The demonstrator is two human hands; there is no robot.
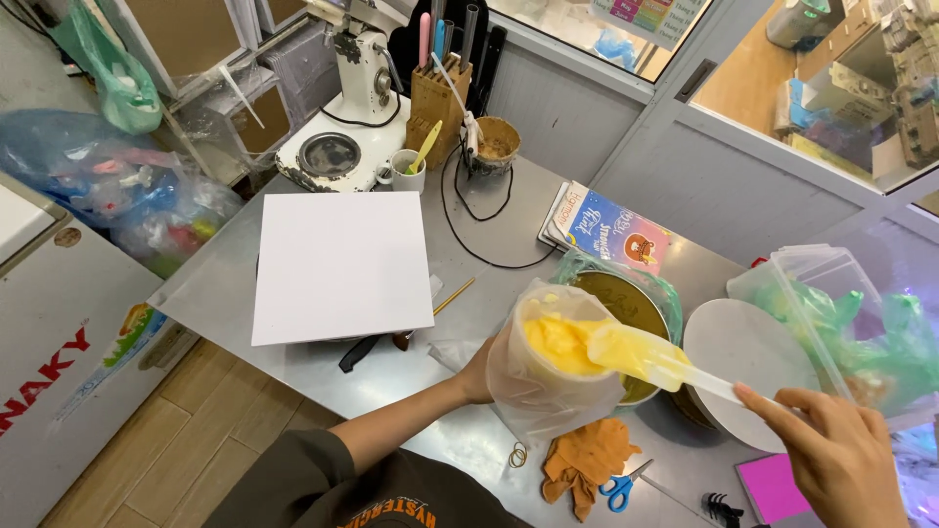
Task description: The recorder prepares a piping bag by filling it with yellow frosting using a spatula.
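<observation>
Holding a clear piping bag (548, 367) open-mouthed over the steel table (215, 284), the left hand (481, 372) wraps closed around its side. Right hand (841, 455) fingers pinch a spatula (650, 360) handle, its yellow-coated blade inside the bag. Bare table room lies leftward; beyond, a white square board (337, 264) reaches the front edge.
</observation>
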